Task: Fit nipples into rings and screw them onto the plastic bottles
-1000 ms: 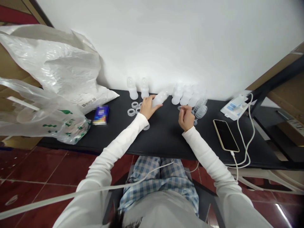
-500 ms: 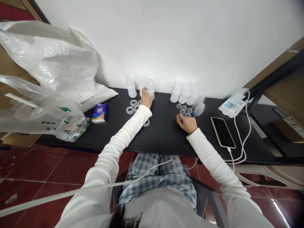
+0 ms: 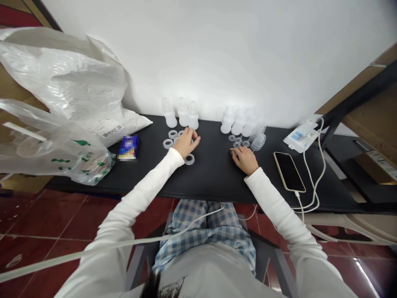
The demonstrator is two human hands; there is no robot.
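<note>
My left hand [image 3: 187, 142] hovers over white screw rings [image 3: 168, 143], thumb and fingers apart, nothing visible in it. One ring [image 3: 189, 159] lies just below its wrist; others are partly hidden by it. Behind it stand three baby bottles [image 3: 192, 116] with clear domed caps. My right hand [image 3: 245, 160] rests low on the table, its fingertips bent onto a small clear round bottle part [image 3: 232, 152]. More such clear round parts [image 3: 237, 140] lie just beyond. White bottles [image 3: 227, 122] without caps stand behind them, beside clear domed caps [image 3: 258, 142].
A phone [image 3: 289, 171] on a white cable [image 3: 319, 182] lies at the right, near a pale blue and white packet [image 3: 300, 136]. A blue box [image 3: 128, 147] and large plastic bags [image 3: 89, 87] occupy the left. A white wall [image 3: 211, 54] rises behind the table.
My left hand has let go of a capped bottle at the back and moved towards me, over the rings. My right hand has shifted slightly, its fingers reaching farther forward at the clear parts.
</note>
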